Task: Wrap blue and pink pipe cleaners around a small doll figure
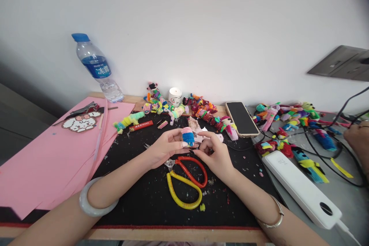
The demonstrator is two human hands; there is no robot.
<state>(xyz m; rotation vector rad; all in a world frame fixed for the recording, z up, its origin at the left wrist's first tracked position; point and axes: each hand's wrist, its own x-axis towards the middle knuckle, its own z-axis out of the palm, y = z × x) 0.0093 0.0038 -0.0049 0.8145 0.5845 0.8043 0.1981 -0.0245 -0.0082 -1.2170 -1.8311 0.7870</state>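
My left hand (165, 148) pinches a small fuzzy figure (188, 137), pink on top with a blue band, above a black mat (150, 196). My right hand (215, 153) is right beside it, fingers curled on the pale pink part of the same figure. Beneath both hands lie scissors with a red handle (192, 173) and scissors with a yellow handle (184, 194). A pale bangle sits on my left wrist and a thin silver bracelet on my right wrist.
Pink paper sheets (52, 157) cover the left. At the back stand a water bottle (96, 67), a small white candle (175, 96) and several colourful fuzzy figures (201, 111). A phone (241, 118), a white power bank (302, 188), cables and another person's hand (357, 138) are right.
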